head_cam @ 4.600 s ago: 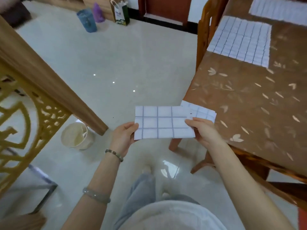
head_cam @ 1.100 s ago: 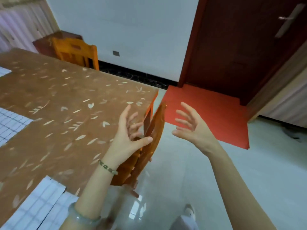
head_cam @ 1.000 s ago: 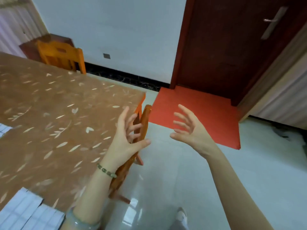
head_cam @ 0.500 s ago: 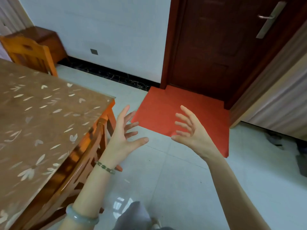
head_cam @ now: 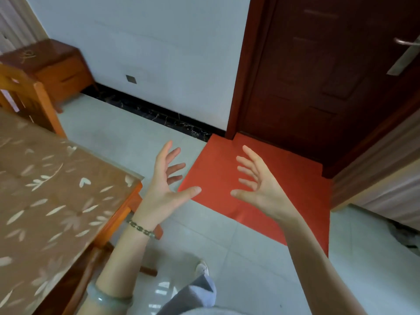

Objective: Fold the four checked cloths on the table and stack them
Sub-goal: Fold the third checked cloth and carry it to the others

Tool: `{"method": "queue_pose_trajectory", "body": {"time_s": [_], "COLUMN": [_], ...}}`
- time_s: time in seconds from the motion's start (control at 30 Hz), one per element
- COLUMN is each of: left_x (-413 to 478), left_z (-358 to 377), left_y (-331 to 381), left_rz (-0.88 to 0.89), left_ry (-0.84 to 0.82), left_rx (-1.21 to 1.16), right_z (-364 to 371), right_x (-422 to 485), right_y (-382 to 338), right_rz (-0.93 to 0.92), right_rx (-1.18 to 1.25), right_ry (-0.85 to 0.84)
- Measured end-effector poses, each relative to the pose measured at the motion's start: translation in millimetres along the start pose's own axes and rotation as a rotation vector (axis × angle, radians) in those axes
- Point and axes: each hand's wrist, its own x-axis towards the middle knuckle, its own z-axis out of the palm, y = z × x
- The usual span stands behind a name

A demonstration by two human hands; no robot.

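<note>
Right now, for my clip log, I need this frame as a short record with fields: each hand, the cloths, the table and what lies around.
left hand: raised, fingers spread, holds nothing
right hand: raised, fingers spread, holds nothing
checked cloths: none in view
table: brown leaf-patterned top, at the left, only its corner part shows
red mat: on the pale floor, before the door
door: dark wood, shut
chair: orange wood, beyond the table

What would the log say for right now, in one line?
left hand: open, empty | right hand: open, empty | cloths: none in view | table: corner at left | ahead: red mat, door
</note>
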Motion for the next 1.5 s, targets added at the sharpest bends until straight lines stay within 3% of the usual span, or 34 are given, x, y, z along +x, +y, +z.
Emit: {"method": "queue_pose_trajectory", "body": {"time_s": [0.33,0.9,1.23,1.5], "left_x": [151.1,398.2,478.5,556.2], "left_z": [-28.4,-79.3,-154.3,-280.2], "left_y": [-15.2,-73.2,-110.8,-151.8], "left_rz": [-0.048,-0.225,-0.293,-0.306], "left_ry": [0.132,0.648,0.846,0.933], "left_rx": [0.028,0.117,0.134,0.165], "right_z": [-20.8,-15.4,64.0,169.3], "right_x": [189.7,563.8,707.0,835.2], "right_y": [-16.6,-36.7,-48.1,-76.4], "right_rz": [-0.014,-0.093,-0.124,-0.172], "right_rx": [0.055,0.007,0.001,-0.006], "right_ry": [-0.130,-0.663,-0.851,-0.923]}}
